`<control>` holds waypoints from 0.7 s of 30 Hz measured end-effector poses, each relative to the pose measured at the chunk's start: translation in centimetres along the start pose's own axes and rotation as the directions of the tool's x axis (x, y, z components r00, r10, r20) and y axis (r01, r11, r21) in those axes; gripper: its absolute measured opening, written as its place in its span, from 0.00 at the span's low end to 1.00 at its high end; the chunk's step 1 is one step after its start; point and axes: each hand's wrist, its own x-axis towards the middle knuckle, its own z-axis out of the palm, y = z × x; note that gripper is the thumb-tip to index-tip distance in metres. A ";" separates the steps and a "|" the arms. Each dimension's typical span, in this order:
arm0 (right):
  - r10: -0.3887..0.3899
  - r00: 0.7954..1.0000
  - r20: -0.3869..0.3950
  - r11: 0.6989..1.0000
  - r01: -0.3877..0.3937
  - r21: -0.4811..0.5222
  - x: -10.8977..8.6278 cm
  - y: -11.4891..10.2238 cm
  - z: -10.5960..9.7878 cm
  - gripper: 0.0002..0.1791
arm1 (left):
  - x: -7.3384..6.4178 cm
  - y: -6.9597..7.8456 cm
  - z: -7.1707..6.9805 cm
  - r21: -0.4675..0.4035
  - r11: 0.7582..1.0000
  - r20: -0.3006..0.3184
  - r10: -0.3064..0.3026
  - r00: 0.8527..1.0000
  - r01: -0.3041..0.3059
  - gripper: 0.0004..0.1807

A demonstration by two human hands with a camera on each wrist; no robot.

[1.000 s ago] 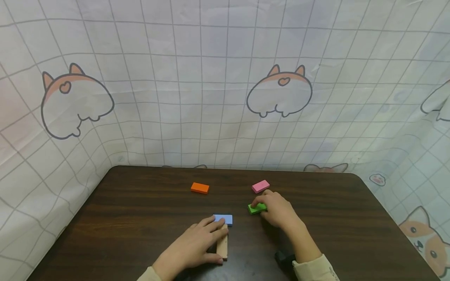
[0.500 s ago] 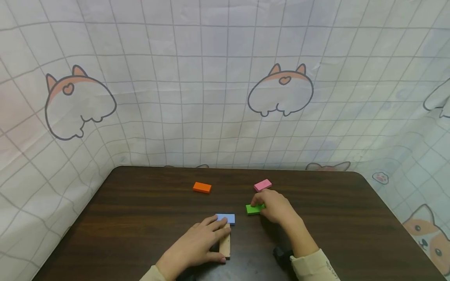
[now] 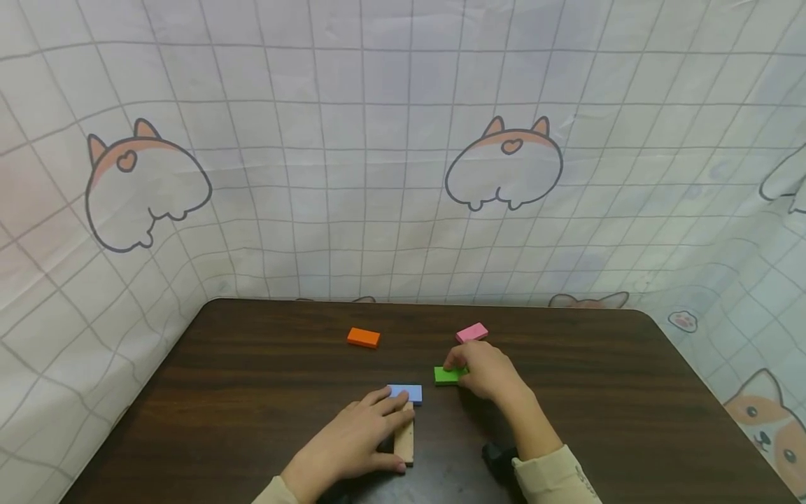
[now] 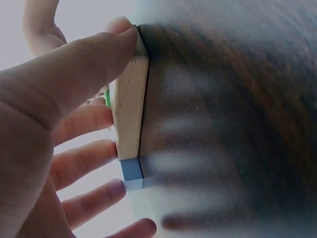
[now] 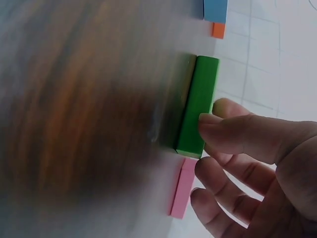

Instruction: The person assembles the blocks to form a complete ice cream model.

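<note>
Two bare hands at work over a dark wood-grain worktop [image 3: 252, 392]. The right hand [image 3: 488, 371] has a grasping grip: thumb and index finger pinch the green block [image 3: 443, 376] near one end, the thumb pressed to its side face in the right wrist view and the index fingertip on the opposite side — the remaining fingers bend loosely below, apart from it. The green block lies to the right of the blue block [image 3: 413, 394], with a gap between them; whether its underside meets the worktop cannot be told. The left hand [image 3: 355, 434] has a spread, unclenched grip: its thumb rests on the near end of the plain wooden block [image 3: 404, 441], two fairly straight fingers touch that block farther along, and another fingertip reaches the blue block — the little finger extends free. The wooden block points away from the person, its far end against the blue block, which lies crosswise. Farther back, the orange block [image 3: 364, 338] lies to the left and the pink block [image 3: 471, 332] just beyond the right hand. Behind the worktop hangs a white sheet [image 3: 378, 175] with a grid and cartoon animals.
</note>
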 end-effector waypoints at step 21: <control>0.007 0.999 0.035 0.999 -0.008 0.038 1.1 -1.8 0.6 0.14 | 0.1 -0.1 0.2 0.004 1.000 -0.004 -0.003 1.000 0.003 0.40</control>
